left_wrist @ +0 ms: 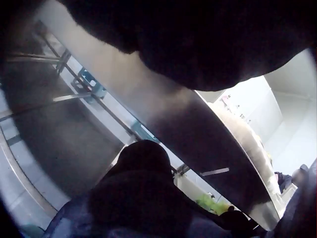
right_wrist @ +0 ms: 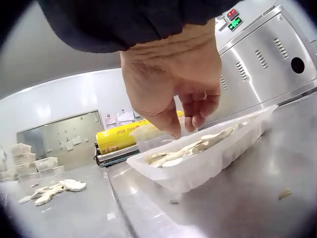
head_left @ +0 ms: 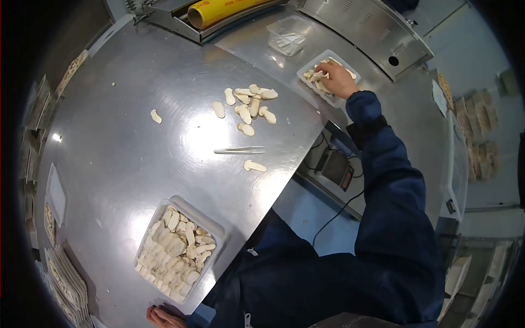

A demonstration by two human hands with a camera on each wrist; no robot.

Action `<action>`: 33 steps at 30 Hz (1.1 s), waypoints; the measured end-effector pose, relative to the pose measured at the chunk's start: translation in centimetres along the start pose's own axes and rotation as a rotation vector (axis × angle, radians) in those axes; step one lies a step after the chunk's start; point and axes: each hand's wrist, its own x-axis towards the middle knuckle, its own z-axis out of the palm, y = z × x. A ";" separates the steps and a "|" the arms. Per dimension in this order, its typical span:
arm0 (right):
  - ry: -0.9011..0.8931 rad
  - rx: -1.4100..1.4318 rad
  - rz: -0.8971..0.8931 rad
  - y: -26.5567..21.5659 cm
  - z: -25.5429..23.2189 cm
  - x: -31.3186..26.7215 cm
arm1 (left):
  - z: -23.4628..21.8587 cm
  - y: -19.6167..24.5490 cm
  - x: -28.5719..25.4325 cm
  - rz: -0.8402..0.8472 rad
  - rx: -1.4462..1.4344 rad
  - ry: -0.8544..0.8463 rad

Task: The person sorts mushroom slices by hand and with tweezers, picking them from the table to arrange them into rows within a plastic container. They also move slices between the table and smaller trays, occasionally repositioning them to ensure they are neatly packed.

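Observation:
My right hand (head_left: 338, 80) reaches into the clear plastic tray (head_left: 302, 72) at the far right, its bent fingers close over pale mushroom slices (right_wrist: 190, 148). In the right wrist view the thumb and fingertips hang just above the slices, with nothing visible between them. My left hand (head_left: 164, 316) is at the table's front edge, partly cut off, its fingers loosely curled and holding nothing visible. Next to it stands a fuller tray (head_left: 217, 232) with rows of mushroom slices (head_left: 169, 251). The left wrist view shows dark sleeve and the table's edge, not the hand.
Loose mushroom slices (head_left: 254, 106) lie mid-table, with tweezers (head_left: 239, 150) and a single slice (head_left: 255, 166) nearer me. At the back are a yellow film roll (head_left: 229, 12), another clear container (head_left: 287, 35) and a steel machine (head_left: 372, 33). A scale (head_left: 334, 168) sits below the table edge.

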 end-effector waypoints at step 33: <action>0.063 0.613 -0.208 -32.9 -2.5 -10.1 | -0.1 0.6 -0.2 0.132 0.123 0.049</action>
